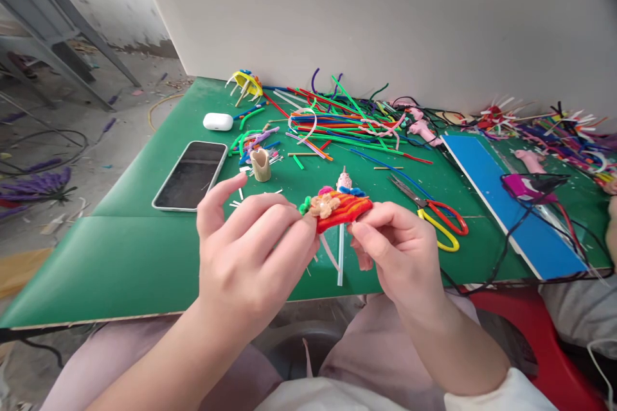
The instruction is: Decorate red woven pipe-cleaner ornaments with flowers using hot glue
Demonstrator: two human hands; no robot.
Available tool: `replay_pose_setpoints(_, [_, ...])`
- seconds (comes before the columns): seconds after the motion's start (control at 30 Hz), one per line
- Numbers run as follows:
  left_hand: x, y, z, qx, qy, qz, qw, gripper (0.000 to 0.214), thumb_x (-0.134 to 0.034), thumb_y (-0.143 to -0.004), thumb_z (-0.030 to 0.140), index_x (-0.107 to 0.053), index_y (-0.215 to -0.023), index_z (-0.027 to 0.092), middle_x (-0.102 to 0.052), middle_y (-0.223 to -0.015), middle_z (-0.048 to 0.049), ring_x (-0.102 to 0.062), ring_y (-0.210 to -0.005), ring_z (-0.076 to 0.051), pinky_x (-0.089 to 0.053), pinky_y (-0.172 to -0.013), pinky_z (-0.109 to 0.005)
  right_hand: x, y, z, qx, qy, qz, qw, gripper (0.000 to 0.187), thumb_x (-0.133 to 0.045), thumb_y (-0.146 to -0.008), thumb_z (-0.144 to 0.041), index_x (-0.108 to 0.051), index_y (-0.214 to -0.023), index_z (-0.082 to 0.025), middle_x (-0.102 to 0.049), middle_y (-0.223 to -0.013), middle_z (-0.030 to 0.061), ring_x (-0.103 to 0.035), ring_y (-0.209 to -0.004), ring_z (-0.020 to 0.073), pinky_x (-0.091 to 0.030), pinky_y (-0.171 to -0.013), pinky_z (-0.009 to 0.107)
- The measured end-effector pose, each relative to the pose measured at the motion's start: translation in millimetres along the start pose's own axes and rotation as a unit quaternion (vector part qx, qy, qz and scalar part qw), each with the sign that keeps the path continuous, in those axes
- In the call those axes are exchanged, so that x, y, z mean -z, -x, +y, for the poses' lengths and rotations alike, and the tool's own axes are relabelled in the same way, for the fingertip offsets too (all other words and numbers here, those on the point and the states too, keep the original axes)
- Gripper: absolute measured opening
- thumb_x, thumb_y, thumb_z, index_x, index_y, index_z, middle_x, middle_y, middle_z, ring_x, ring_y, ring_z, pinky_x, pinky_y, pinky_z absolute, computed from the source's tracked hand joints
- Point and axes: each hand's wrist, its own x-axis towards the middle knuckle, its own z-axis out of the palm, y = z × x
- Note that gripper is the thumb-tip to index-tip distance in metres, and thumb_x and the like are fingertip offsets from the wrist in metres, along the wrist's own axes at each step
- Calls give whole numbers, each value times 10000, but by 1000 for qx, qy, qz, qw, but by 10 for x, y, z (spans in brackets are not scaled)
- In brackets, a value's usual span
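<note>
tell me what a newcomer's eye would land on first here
Probably the red-and-orange fuzzy piece with its tan flower, held centrally between the left hand and right hand. Next, perhaps, the bright pipe cleaners tangled along the back of the green table, then the blue board towards its right.

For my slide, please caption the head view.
Left hand and right hand hold a striped craft piece over a green table.
</note>
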Motion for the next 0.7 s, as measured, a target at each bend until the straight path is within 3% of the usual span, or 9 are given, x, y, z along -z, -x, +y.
replay_pose_setpoints(0.7, [1,3,-3,-1,5,1,1000,98,-595,-742,139,-546,-717,220,-616,-654,33,-606,-691,-164,-389,-907,-462,-13,9,-9,6,13,-2,1000,115,-647,-757,-233,-591,-661,-205,-527,-503,-59,-470,-386,58,-384,-353,175])
